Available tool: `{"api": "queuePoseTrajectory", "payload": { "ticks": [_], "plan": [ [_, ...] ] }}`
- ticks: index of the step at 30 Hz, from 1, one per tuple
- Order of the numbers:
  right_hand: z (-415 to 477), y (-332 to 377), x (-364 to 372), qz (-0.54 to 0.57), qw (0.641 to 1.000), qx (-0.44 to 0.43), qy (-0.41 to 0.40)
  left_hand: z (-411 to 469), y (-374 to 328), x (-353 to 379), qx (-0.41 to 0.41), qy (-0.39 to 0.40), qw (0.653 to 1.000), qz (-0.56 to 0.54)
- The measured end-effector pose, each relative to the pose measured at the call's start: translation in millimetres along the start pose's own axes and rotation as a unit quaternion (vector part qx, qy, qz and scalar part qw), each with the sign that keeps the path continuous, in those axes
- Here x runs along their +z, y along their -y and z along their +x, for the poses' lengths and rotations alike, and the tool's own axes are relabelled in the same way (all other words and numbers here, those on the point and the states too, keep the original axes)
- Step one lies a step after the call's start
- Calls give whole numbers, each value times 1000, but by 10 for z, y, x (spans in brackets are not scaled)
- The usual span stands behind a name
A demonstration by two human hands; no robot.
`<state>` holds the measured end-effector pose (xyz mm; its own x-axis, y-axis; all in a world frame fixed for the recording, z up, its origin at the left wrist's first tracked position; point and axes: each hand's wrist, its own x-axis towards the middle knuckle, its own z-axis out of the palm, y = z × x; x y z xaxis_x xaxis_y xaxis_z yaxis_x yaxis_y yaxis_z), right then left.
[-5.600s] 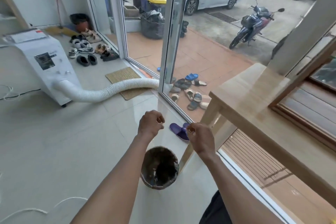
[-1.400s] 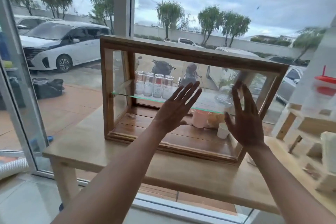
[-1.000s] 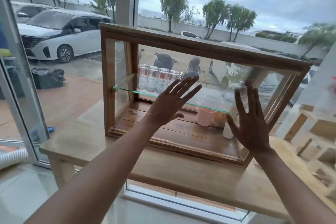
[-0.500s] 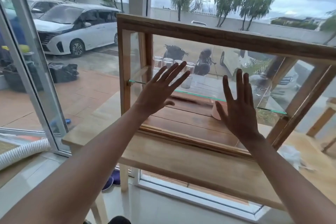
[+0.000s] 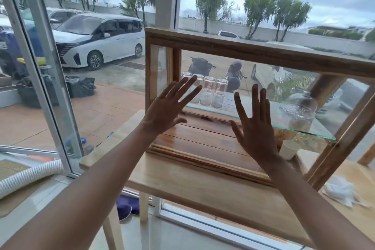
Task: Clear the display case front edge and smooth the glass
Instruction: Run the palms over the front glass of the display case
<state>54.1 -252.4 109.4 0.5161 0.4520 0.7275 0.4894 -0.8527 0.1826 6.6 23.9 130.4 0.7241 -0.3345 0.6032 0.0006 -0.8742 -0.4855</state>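
A wooden-framed display case point(image 5: 253, 49) with glass sides stands on a light wooden table point(image 5: 203, 186) by the window. My left hand point(image 5: 168, 109) is spread flat against the left part of the case's front glass point(image 5: 215, 134). My right hand point(image 5: 253, 126) is spread flat against the glass toward the middle. Both hands hold nothing. Inside, several clear glasses point(image 5: 211, 91) stand on a glass shelf point(image 5: 316, 130), with a glass dome jar point(image 5: 300, 109) to the right and a white cup point(image 5: 289, 149) on the case floor.
A crumpled white tissue point(image 5: 343, 191) lies on the table at the right. A white ribbed hose point(image 5: 26, 176) runs along the floor at the left. Purple slippers point(image 5: 126, 207) sit under the table. Big window panes stand behind, with a white car point(image 5: 95, 40) outside.
Both flat hands have slid leftward along the case's front glass, staying spread. The view has also shifted, with the case now further right in frame.
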Motion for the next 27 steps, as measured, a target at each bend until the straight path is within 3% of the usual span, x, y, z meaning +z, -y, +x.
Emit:
{"api": "queuePoseTrajectory", "payload": {
  "ticks": [13,20,24,27],
  "plan": [
    [105,297,54,14,1000,-13,-15,-138,145,47,-23,-7,999,-21],
    [-25,-133,-238,103,984,35,-140,-59,-103,-67,-40,-6,998,-50],
    [-134,-508,-308,81,986,86,-114,113,-263,-160,-31,-12,997,-74],
    [-184,-619,-266,61,991,66,-95,204,-373,-150,-48,1,994,-95]
  ]
}}
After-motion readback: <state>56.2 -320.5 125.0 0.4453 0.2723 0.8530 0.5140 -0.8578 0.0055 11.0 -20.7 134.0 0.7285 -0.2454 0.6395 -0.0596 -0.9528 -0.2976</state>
